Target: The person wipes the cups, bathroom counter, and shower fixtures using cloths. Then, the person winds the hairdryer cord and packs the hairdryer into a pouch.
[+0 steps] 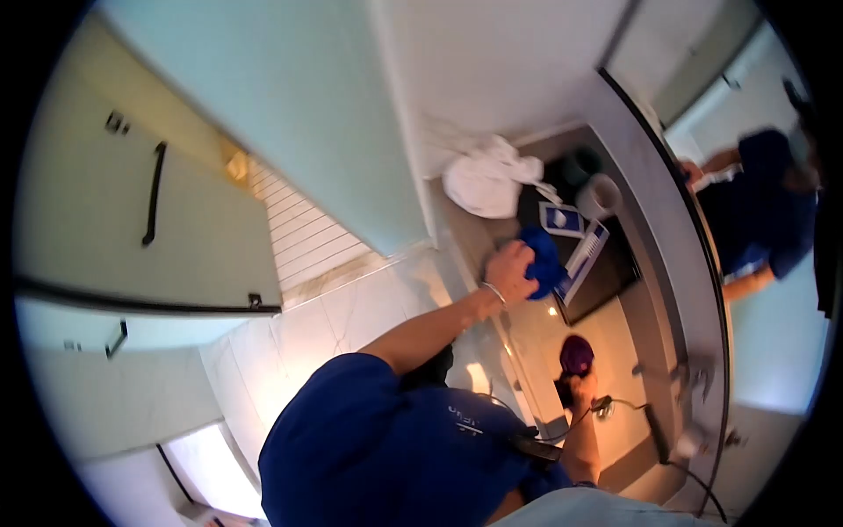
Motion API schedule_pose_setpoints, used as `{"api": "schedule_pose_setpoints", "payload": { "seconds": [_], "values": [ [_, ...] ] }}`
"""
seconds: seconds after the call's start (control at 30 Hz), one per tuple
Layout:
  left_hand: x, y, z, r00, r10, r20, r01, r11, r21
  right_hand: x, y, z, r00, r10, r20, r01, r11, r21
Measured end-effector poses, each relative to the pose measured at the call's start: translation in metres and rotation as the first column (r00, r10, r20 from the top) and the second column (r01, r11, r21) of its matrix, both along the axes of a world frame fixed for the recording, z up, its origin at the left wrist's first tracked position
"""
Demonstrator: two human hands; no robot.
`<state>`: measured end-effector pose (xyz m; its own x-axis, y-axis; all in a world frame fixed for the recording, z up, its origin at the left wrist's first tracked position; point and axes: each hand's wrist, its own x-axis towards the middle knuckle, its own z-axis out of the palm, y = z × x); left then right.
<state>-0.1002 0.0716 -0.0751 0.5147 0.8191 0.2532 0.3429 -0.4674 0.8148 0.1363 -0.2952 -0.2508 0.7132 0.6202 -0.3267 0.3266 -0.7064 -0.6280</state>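
The bunched, bright blue cloth (546,263) is at the left edge of the flat black rectangular tray (618,274), its longer axis running far to near, surface rumpled. The left grip (513,270) has its fingers curled over it. Nearer, the rounded dark-purple object (576,353) points away from the right grip (580,388), whose closure I cannot tell.

Pale green panel (290,105), veined floor tiles (325,325) — 1 dark-edged mirror (764,329) at right, bright glow (211,465) lower left.

Blue cloth (548,263), purple item (576,353), white towel (481,186)
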Motion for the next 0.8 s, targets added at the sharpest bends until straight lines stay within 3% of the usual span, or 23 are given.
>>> {"api": "schedule_pose_setpoints", "payload": {
  "seconds": [0.03, 0.07, 0.1, 0.13, 0.17, 0.2, 0.23, 0.27, 0.3, 0.37, 0.43, 0.5, 0.53, 0.6, 0.63, 0.67, 0.7, 0.73, 0.77, 0.8],
  "values": [
    [-0.011, 0.002, 0.006, 0.997, 0.038, 0.067, -0.035, 0.998, -0.043, 0.021, -0.02, -0.034, 1.0, -0.013, -0.005, 0.013, 0.999, -0.03],
    [-0.024, 0.012, 0.014, 0.988, 0.075, 0.135, -0.065, 0.995, -0.081, 0.049, -0.044, -0.076, 0.995, 0.081, -0.066, -0.063, 0.967, 0.245],
    [-0.047, 0.028, 0.021, 0.981, 0.13, 0.143, -0.121, 0.99, -0.069, 0.048, -0.035, -0.03, 0.941, 0.024, -0.338, 0.029, 0.988, 0.153],
    [-0.076, 0.037, 0.025, 0.957, 0.034, 0.289, 0.087, 0.915, -0.394, 0.039, -0.025, 0.021, 0.815, -0.038, -0.579, 0.08, 0.996, 0.048],
    [-0.108, 0.041, 0.033, 0.886, -0.004, 0.464, 0.33, 0.709, -0.623, 0.02, -0.003, 0.069, 0.691, -0.063, -0.721, 0.076, 0.997, -0.014],
    [-0.148, 0.048, 0.038, 0.842, -0.009, 0.539, 0.451, 0.558, -0.696, 0.002, 0.015, 0.102, 0.585, -0.06, -0.809, 0.049, 0.998, -0.039],
    [-0.196, 0.051, 0.037, 0.818, 0.073, 0.571, 0.524, 0.313, -0.792, -0.019, 0.035, 0.12, 0.564, -0.121, -0.817, 0.088, 0.992, -0.086],
    [-0.241, 0.045, 0.045, 0.824, 0.183, 0.537, 0.493, 0.237, -0.837, -0.04, 0.052, 0.121, 0.568, -0.135, -0.812, 0.139, 0.988, -0.066],
    [-0.284, 0.034, 0.023, 0.807, 0.339, 0.483, 0.436, 0.207, -0.876, -0.06, 0.067, 0.122, 0.577, -0.15, -0.803, 0.201, 0.979, -0.039],
    [-0.374, 0.011, 0.03, 0.668, 0.552, 0.499, 0.472, 0.204, -0.858, -0.103, 0.092, 0.12, 0.579, -0.134, -0.804, 0.303, 0.951, 0.06],
    [-0.455, -0.009, 0.016, 0.547, 0.595, 0.589, 0.561, 0.261, -0.785, -0.151, 0.111, 0.12, 0.565, -0.101, -0.819, 0.371, 0.917, 0.143],
    [-0.513, -0.028, 0.019, 0.409, 0.45, 0.794, 0.549, 0.574, -0.608, -0.205, 0.127, 0.125, 0.528, -0.087, -0.845, 0.444, 0.876, 0.187],
    [-0.543, -0.031, 0.018, 0.325, 0.746, 0.581, 0.621, 0.295, -0.726, -0.228, 0.133, 0.127, 0.519, -0.069, -0.852, 0.457, 0.864, 0.209],
    [-0.575, -0.022, 0.021, 0.149, 0.743, 0.653, 0.62, 0.444, -0.647, -0.27, 0.142, 0.113, 0.492, 0.007, -0.87, 0.465, 0.843, 0.27],
    [-0.595, -0.008, 0.028, 0.178, 0.773, 0.609, 0.517, 0.453, -0.726, -0.289, 0.139, 0.089, 0.465, 0.065, -0.883, 0.456, 0.837, 0.302],
    [-0.623, 0.012, 0.01, 0.195, 0.749, 0.633, 0.324, 0.56, -0.762, -0.306, 0.141, 0.063, 0.416, 0.117, -0.902, 0.433, 0.847, 0.31],
    [-0.634, 0.03, 0.048, 0.296, 0.634, 0.715, 0.136, 0.713, -0.688, -0.374, 0.196, 0.136, 0.318, 0.075, -0.945, 0.378, 0.904, 0.199],
    [-0.653, 0.055, 0.073, 0.333, 0.707, 0.623, -0.14, 0.691, -0.709, -0.446, 0.254, 0.216, 0.223, 0.021, -0.975, 0.305, 0.948, 0.091],
    [-0.673, 0.074, 0.102, 0.28, 0.785, 0.552, -0.361, 0.619, -0.698, -0.483, 0.275, 0.238, 0.465, 0.398, -0.791, -0.135, 0.915, 0.381],
    [-0.707, 0.095, 0.106, 0.347, 0.765, 0.542, -0.589, 0.628, -0.509, -0.519, 0.297, 0.26, 0.568, 0.713, -0.412, -0.502, 0.696, 0.513]
  ]
}}
